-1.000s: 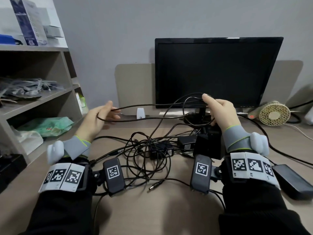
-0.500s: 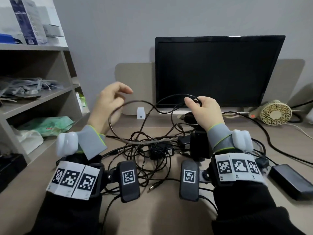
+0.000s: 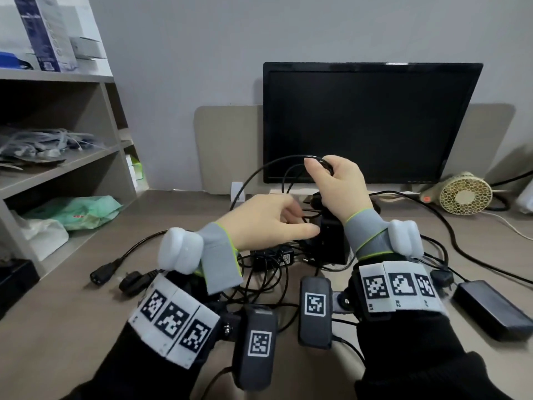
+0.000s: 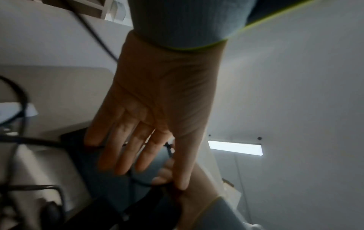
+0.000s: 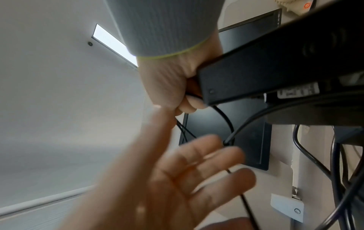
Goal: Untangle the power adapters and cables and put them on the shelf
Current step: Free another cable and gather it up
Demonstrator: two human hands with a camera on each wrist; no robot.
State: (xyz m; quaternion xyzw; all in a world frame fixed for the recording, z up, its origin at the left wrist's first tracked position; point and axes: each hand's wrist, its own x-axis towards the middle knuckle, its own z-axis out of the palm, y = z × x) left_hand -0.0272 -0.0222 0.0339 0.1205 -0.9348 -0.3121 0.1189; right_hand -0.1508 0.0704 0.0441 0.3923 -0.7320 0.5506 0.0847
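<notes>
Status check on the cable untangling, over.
Right hand grips looped black cable and power adapter, lifted. Left hand open, fingers reaching in. Cable tangle on desk, nothing shelved.

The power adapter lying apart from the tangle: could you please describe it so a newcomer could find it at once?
Start at the black monitor and drop to the desk's near right corner, below the small fan. There a flat black power adapter lies alone beside the right hand's sleeve. Unlike the other adapters, it sits outside the cable tangle.

The cable tangle point(image 3: 268, 267) lies on the desk point(image 3: 72, 307) before the monitor point(image 3: 369, 122), right of the shelf point(image 3: 57, 168).
</notes>
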